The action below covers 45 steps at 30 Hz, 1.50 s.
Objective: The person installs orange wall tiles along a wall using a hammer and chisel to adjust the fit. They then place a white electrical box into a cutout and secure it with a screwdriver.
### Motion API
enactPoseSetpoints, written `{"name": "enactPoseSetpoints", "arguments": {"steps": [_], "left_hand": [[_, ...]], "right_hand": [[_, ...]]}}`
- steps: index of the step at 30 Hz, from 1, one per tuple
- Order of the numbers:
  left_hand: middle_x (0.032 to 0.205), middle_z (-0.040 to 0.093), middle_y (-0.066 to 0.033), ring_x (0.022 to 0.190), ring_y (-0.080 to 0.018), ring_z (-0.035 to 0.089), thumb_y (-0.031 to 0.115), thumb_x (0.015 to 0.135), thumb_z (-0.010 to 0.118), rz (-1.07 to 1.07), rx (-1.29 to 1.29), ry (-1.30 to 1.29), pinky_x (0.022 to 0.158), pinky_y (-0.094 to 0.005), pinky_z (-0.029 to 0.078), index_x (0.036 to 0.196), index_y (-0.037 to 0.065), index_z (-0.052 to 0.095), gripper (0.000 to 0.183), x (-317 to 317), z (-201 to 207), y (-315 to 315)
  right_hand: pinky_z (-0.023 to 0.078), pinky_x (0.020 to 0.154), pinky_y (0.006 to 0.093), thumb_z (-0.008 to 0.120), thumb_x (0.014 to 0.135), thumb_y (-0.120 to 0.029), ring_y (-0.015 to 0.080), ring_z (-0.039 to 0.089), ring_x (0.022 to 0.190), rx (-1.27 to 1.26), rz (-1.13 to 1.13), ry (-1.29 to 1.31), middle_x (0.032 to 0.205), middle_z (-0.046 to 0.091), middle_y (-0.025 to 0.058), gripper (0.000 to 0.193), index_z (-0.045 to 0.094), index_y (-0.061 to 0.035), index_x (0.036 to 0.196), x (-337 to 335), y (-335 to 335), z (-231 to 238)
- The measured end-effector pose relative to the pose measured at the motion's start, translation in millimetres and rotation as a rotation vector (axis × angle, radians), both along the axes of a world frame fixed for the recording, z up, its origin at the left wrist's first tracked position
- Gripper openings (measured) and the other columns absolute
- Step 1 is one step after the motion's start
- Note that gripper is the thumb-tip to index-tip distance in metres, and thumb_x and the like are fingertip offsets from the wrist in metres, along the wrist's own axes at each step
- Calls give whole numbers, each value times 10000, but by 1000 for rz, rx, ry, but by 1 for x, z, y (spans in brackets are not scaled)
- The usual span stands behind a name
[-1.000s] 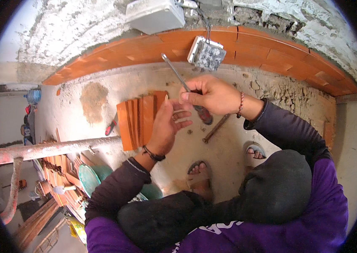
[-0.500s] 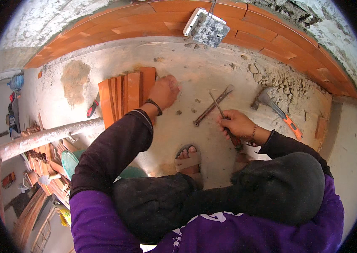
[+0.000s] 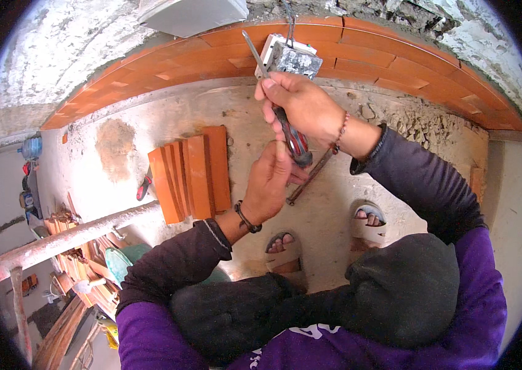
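My right hand (image 3: 307,108) is closed around a screwdriver (image 3: 298,145) with a black and red handle; its bare shaft points up toward the wall. Just below, my left hand (image 3: 267,185) has its fingers curled close by the handle's butt end; anything in them is hidden. Behind the screwdriver tip hangs a white box with a grey, plaster-spattered face (image 3: 298,60), on wires at the brick wall. A metal bar (image 3: 313,176) lies on the floor under my hands, partly covered by them.
Several orange tile strips (image 3: 196,176) stand stacked left of my left hand. A red-handled tool (image 3: 144,187) lies beside them. A pale pipe (image 3: 76,237) crosses at the left, with stacked wood pieces beyond. Orange bricks (image 3: 369,55) line the wall's foot.
My right hand has lifted the screwdriver from above the floor up toward the wall box. My left hand has left the tile stack and come to the screwdriver's handle. My right arm now hides the hammer.
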<state>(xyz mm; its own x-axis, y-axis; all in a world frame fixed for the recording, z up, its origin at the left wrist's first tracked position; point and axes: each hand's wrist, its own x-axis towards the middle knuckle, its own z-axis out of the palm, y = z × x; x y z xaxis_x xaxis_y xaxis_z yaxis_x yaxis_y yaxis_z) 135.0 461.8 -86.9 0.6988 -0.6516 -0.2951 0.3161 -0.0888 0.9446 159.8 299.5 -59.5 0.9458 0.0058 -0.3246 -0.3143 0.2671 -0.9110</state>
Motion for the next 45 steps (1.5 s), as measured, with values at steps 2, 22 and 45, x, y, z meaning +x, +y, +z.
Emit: {"name": "enactPoseSetpoints", "arguments": {"steps": [2, 22, 45], "left_hand": [[839, 604, -78, 683, -127, 604, 359, 994, 448, 5, 75, -29, 614, -267, 519, 1092, -10, 460, 382, -1, 7, -6], [692, 483, 6, 558, -65, 464, 316, 964, 544, 195, 348, -678, 472, -243, 385, 975, 30, 464, 297, 15, 17, -10], [712, 478, 24, 533, -65, 392, 484, 1002, 332, 282, 108, 100, 458, -210, 330, 945, 117, 481, 400, 15, 39, -17]], "right_hand": [[442, 498, 234, 374, 1022, -303, 98, 508, 547, 22, -27, 15, 687, 548, 11, 284, 529, -74, 959, 10, 2, 2], [487, 629, 312, 368, 1027, -270, 129, 487, 640, 658, -44, -147, 764, 506, 17, 254, 508, -60, 999, 26, 10, -5], [494, 725, 268, 526, 967, -193, 133, 601, 821, 369, -3, -137, 994, 657, 82, 232, 576, -18, 1111, 4, 12, -28]]}}
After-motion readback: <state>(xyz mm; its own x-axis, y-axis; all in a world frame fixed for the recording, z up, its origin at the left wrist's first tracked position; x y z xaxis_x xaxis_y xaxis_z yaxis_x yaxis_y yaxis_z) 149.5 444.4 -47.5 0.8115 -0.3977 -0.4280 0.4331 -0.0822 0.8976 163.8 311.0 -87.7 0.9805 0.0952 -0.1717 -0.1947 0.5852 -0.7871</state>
